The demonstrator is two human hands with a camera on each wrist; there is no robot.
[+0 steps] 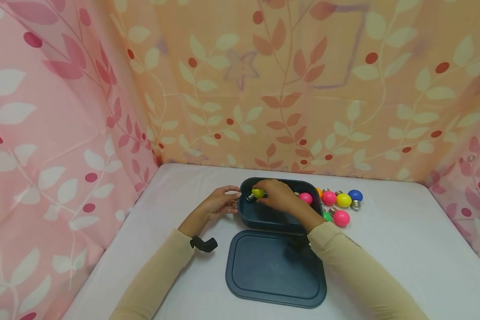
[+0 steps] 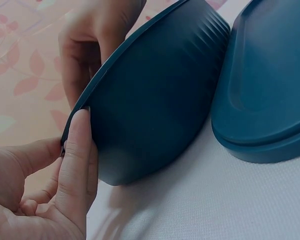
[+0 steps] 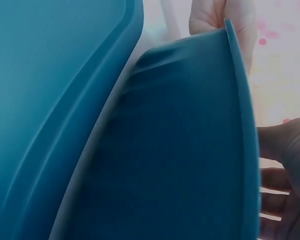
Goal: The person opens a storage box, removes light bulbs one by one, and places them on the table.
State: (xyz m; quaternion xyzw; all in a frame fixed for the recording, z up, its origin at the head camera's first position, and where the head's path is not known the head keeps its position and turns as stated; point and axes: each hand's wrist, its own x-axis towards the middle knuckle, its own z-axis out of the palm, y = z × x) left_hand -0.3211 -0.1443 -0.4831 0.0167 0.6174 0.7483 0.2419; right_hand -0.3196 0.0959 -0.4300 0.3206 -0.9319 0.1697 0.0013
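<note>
A dark blue plastic box (image 1: 260,223), its top uncovered, stands on the white table. My left hand (image 1: 220,202) pinches its left rim; in the left wrist view the fingers (image 2: 76,145) lie against the outer wall. Reaching over the box, my right hand (image 1: 279,195) holds a small yellow bulb (image 1: 258,193) in its fingertips, the metal screw base pointing left. Behind that hand, a pink bulb (image 1: 305,198) lies at the right end inside the box. In the right wrist view, the box wall (image 3: 180,135) hides the right fingertips and the bulb.
The matching blue lid (image 1: 276,271) lies flat in front of the box. Right of the box are several loose bulbs, among them a yellow bulb (image 1: 343,200), a blue bulb (image 1: 355,195) and a pink bulb (image 1: 342,218). A patterned curtain (image 1: 264,89) hangs behind the table.
</note>
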